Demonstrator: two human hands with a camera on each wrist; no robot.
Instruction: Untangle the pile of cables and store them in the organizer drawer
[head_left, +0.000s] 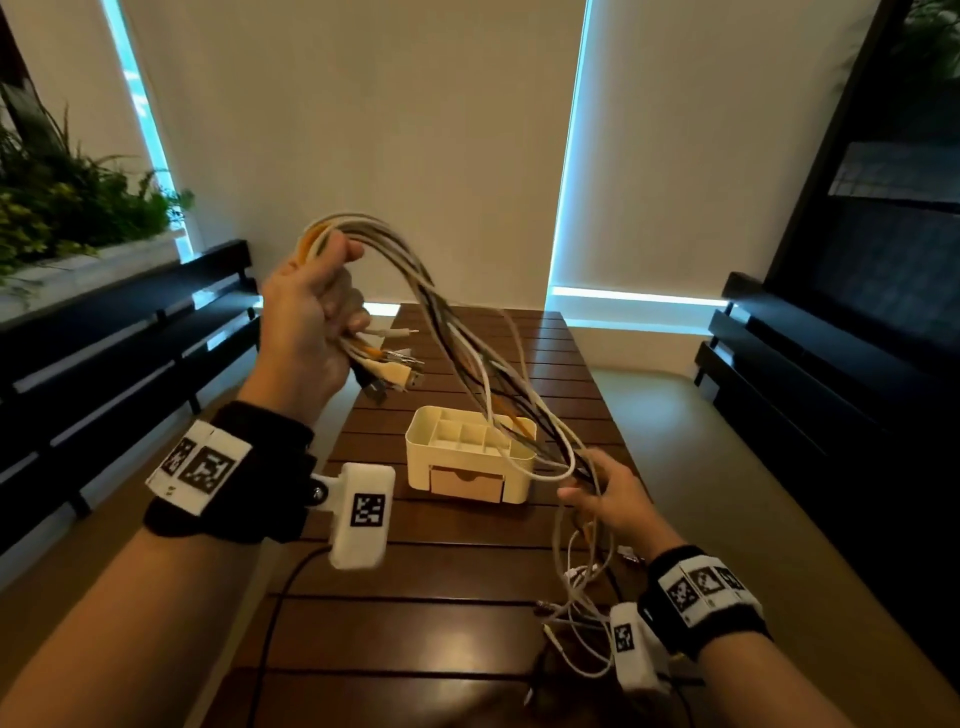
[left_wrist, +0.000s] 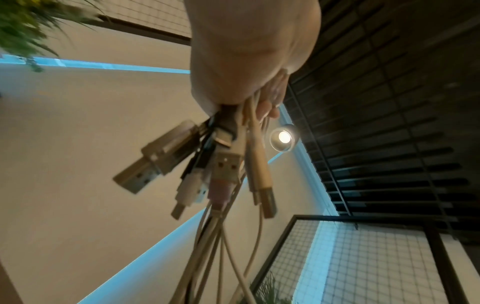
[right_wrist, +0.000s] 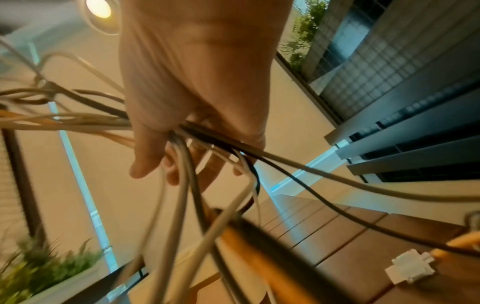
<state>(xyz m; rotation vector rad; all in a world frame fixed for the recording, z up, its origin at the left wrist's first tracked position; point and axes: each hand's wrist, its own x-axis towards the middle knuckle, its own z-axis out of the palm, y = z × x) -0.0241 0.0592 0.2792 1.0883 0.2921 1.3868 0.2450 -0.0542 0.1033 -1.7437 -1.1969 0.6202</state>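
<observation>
Your left hand (head_left: 306, 317) clenches the cables (head_left: 467, 343) high, plugs (left_wrist: 207, 168) pointing seemingly right; the bundle slants down-right into your right hand's (head_left: 610, 499) grip.

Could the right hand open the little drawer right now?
Probably not yet. The right hand is close beside the drawer, which is shut with nothing in front of it, but its fingers are full of cables. It would likely need to drop them first.
</observation>
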